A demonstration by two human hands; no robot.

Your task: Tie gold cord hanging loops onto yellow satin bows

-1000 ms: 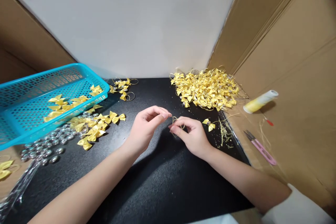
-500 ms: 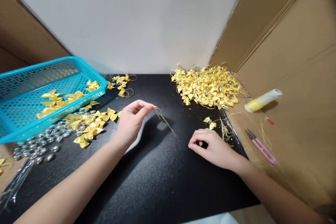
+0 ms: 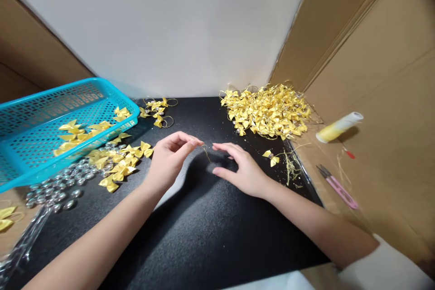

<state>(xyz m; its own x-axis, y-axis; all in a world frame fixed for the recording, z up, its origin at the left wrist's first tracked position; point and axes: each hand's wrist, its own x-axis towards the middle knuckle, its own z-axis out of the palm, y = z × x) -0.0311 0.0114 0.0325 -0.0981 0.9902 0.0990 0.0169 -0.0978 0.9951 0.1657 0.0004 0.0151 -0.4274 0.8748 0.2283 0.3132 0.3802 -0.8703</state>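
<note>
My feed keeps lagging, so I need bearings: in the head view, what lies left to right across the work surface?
Blue basket → loose yellow bows → left hand pinching gold cord → right hand → single bow → pink snips.

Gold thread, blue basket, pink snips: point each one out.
gold thread (image 3: 206, 152), head view, on the strand below the left fingers.
blue basket (image 3: 112, 85), head view, on the far rim.
pink snips (image 3: 341, 194), head view, on the pink handle.
</note>
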